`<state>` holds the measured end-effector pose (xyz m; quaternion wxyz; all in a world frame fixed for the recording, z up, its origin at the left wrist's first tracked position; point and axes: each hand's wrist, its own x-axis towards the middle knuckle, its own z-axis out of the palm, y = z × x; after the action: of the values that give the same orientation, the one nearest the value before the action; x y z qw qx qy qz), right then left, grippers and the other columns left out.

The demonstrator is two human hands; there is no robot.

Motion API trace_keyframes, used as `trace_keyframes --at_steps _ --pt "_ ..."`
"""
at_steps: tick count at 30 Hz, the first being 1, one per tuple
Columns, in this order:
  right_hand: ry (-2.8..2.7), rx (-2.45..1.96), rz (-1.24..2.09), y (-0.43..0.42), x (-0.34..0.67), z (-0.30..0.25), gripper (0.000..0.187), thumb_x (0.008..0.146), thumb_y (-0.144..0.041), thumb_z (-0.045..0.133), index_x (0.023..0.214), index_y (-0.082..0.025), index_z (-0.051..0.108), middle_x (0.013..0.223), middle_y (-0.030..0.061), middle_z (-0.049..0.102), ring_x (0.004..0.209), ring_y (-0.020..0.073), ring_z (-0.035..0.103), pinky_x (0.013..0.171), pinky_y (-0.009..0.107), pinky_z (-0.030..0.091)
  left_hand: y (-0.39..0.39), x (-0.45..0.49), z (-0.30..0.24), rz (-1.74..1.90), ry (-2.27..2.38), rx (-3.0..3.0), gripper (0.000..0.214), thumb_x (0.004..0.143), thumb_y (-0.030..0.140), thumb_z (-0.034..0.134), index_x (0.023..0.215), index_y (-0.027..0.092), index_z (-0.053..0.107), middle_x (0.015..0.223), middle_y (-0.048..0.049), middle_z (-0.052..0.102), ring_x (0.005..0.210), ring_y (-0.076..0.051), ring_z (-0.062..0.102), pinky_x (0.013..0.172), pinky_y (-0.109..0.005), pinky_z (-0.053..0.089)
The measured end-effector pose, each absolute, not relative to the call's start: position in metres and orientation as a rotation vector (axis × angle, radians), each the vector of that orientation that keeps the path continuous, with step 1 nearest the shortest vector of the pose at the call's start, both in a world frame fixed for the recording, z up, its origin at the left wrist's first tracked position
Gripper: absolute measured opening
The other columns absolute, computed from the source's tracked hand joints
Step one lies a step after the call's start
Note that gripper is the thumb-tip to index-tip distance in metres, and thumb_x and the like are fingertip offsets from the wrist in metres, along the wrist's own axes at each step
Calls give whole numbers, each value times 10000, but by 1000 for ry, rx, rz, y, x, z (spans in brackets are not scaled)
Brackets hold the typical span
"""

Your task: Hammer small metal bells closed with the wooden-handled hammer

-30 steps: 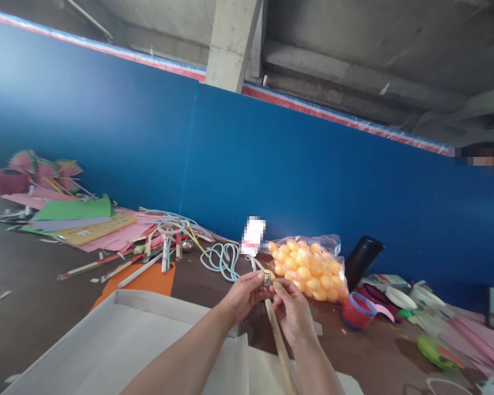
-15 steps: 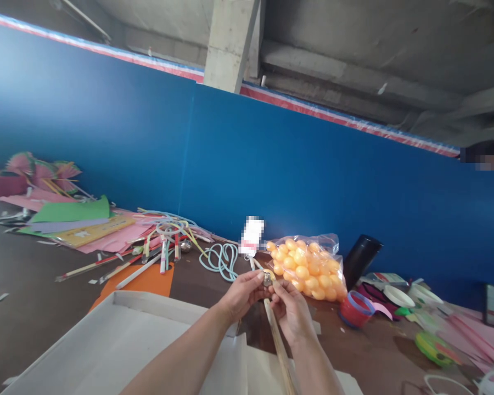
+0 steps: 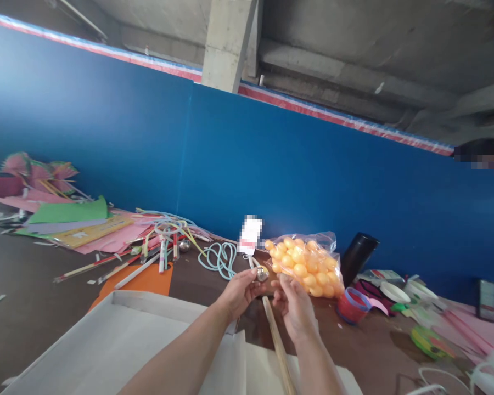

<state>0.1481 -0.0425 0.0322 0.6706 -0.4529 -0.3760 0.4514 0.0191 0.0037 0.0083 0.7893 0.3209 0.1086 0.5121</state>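
My left hand (image 3: 241, 295) pinches a small shiny silver bell (image 3: 262, 274) between thumb and fingertips, above the brown table. Just to the right, my right hand (image 3: 296, 307) is apart from the bell, its fingers curled and drawn together. Whatever may lie between those fingers is too small or hidden to make out. Below and between my hands, a wooden stick (image 3: 278, 345) runs toward me. Behind them sits a clear bag of orange balls (image 3: 307, 266). A light-blue cord (image 3: 220, 260) lies coiled beyond my left hand.
A shallow white box (image 3: 148, 340) stands at front left, beside an orange sheet (image 3: 148, 282). Coloured paper (image 3: 72, 211) and sticks clutter the left. On the right are a black cylinder (image 3: 359, 258), rolls of tape (image 3: 354, 304), a green tape dispenser (image 3: 430, 343) and a phone (image 3: 486, 299).
My right hand has come away from the bell, moving slightly right. The bell stays in my left hand, turned and showing more of its round side.
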Motion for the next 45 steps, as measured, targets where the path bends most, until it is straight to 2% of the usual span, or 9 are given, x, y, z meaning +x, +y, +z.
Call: trace_keyframes --at_steps 5,11,18,25,29,34,37,39,45 --pt "-964 -1378 622 -61 194 45 341 645 -459 636 805 -159 613 706 35 648 431 91 477 344 185 344 8 16 5 1165 286 598 193 761 221 588 886 78 625 790 -84 646 689 -120 604 722 -246 497" --pt "-1395 -2005 327 -71 229 32 242 717 -401 519 632 -213 646 643 41 666 559 178 586 495 253 383 8 15 3 1156 289 555 176 767 197 575 890 80 620 781 -77 650 680 -124 612 696 -244 517" --pt "-1513 -2089 124 -70 206 24 260 785 -403 418 765 -268 640 794 21 685 746 199 601 569 258 353 10 11 9 1187 276 493 149 778 181 559 878 89 618 824 -85 658 706 -125 622 696 -231 523" --pt "-1811 -2180 289 -82 174 21 274 641 -533 567 720 -275 613 763 16 681 754 238 609 555 281 327 -6 -14 19 1190 299 452 140 763 181 586 865 87 606 800 -86 658 711 -125 628 723 -231 522" --pt "-1824 -2155 253 -78 160 10 178 612 -368 605 732 -236 603 765 54 683 745 260 615 580 308 350 -12 -23 8 1200 353 399 129 769 189 582 842 85 604 816 -100 663 698 -124 629 699 -229 527" --pt "-1626 -1807 639 -73 150 9 123 661 -259 528 740 -188 590 743 51 669 717 200 616 627 277 424 -9 -24 5 1237 345 466 141 769 204 585 849 89 603 840 -103 661 731 -136 631 745 -246 518" --pt "-1460 -1587 886 -76 140 13 144 705 -265 489 810 -174 529 651 16 617 505 135 565 464 227 427 -9 -24 7 1252 368 506 145 762 209 593 852 97 602 843 -100 662 746 -147 633 747 -250 516" --pt "-1356 -1494 1041 -81 132 17 150 751 -301 457 838 -182 477 560 -29 554 352 91 457 331 189 349 -9 -25 7 1261 374 523 149 760 215 596 856 101 601 831 -93 662 747 -145 634 752 -248 512" --pt "-1287 -1187 1114 -94 124 35 231 818 -423 447 839 -194 460 601 -54 497 318 34 346 282 147 261 -7 -23 3 1266 372 582 156 751 230 609 851 109 609 793 -78 664 771 -152 638 801 -258 495"
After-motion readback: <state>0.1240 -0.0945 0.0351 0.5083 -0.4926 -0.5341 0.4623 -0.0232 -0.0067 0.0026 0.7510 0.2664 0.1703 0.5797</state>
